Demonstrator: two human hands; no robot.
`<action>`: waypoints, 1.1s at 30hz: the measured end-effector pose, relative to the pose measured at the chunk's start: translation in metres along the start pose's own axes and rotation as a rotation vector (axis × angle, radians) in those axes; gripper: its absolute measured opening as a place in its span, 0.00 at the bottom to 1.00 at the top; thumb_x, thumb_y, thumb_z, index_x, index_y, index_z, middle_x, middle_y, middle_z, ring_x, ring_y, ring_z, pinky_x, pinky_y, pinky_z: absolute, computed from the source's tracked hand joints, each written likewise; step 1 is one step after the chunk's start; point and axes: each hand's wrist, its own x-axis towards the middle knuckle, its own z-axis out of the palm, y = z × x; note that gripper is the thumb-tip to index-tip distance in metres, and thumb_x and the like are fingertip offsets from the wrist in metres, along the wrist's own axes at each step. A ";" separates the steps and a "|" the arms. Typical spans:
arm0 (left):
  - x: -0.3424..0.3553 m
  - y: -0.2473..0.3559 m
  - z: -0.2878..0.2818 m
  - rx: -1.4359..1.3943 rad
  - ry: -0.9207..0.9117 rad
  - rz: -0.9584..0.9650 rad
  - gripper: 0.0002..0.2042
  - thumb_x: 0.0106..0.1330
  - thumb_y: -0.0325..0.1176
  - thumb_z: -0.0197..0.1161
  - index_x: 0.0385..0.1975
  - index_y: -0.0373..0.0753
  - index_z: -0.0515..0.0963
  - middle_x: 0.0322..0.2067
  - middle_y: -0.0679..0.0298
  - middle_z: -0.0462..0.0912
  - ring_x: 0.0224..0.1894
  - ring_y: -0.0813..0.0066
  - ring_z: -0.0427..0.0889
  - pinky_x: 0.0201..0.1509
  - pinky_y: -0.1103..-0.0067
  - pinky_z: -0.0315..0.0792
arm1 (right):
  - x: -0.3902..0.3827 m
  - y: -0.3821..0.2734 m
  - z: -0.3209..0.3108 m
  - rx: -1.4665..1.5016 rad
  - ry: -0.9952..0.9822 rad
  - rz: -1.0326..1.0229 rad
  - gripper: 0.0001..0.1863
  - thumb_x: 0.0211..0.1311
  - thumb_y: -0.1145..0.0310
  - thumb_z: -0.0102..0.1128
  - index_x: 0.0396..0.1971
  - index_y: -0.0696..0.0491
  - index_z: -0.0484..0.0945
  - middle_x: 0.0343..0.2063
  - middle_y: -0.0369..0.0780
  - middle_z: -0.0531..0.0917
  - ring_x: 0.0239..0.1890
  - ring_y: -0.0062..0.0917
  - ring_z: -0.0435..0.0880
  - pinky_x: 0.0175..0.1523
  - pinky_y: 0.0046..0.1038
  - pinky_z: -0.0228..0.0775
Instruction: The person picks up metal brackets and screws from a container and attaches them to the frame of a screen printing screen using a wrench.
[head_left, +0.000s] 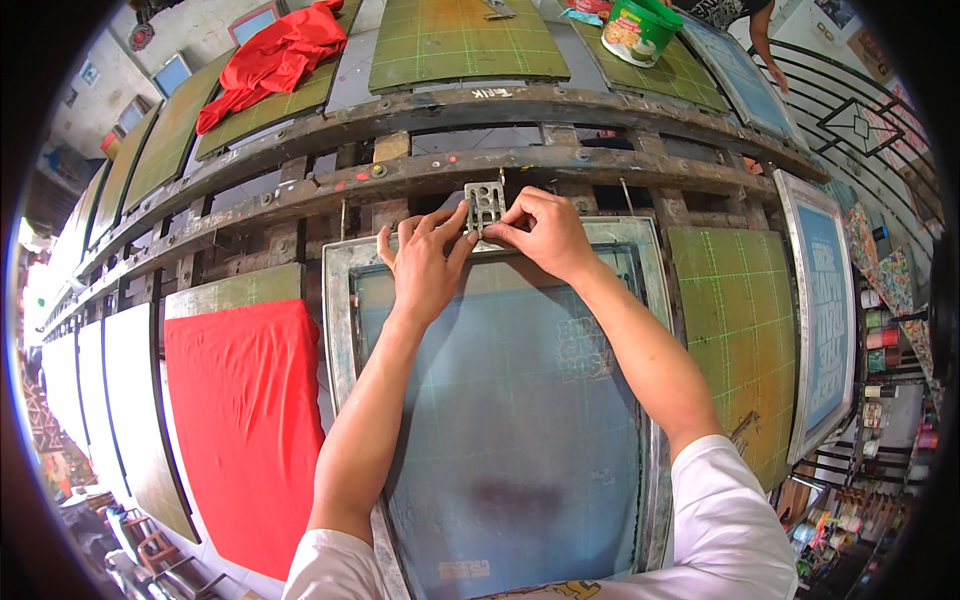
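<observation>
A perforated metal bracket (485,200) sits upright in view at the top bar of a metal-framed mesh screen (495,420). My left hand (430,260) holds the bracket's left lower part between thumb and fingers. My right hand (535,232) pinches its lower right edge, fingers curled. Both forearms lie over the bluish mesh, which has faint pale designs. What lies under my fingertips at the frame's edge is hidden.
Bolted rails (430,167) cross behind. A red cloth-covered board (238,420) lies left, a grid-marked board (730,340) and another screen (820,310) right. Beyond are a red cloth (280,50), a green bucket (640,30) and another person's arm (765,50) at top right.
</observation>
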 end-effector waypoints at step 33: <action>0.000 -0.001 0.000 0.006 -0.012 -0.004 0.22 0.74 0.49 0.60 0.65 0.53 0.78 0.59 0.67 0.81 0.66 0.64 0.70 0.75 0.50 0.36 | 0.001 0.002 -0.004 0.076 0.009 -0.104 0.16 0.51 0.65 0.82 0.23 0.58 0.81 0.24 0.33 0.78 0.22 0.15 0.70 0.27 0.23 0.61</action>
